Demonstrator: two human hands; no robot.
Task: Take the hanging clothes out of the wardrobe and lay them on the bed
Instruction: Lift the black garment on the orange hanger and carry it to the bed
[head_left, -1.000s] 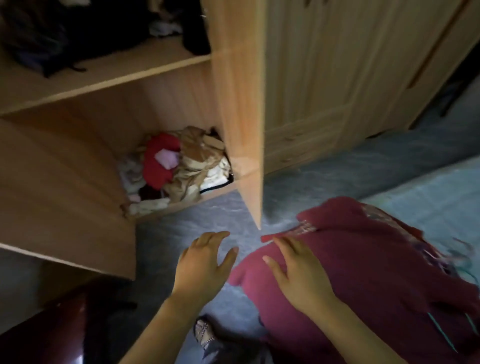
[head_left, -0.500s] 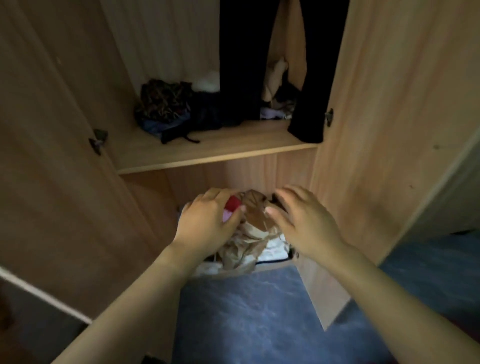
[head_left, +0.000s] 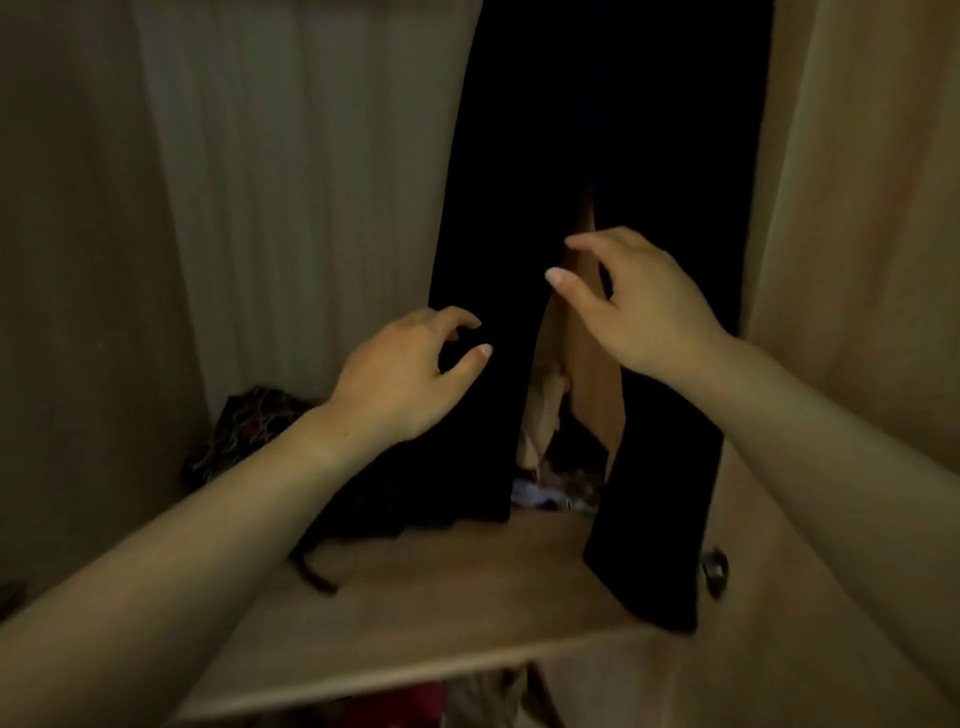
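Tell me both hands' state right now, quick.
Left hand: open, fingers loosely curled, holding nothing.
Right hand: open, holding nothing, by the hanging black trousers.

Dim wooden wardrobe interior.
Pale ribbed back panel, light wood shelf beneath it, small metal fitting on the right wall.

Black trousers hanging upright inside open wooden wardrobe, right side; legs parted, hems down at shelf.
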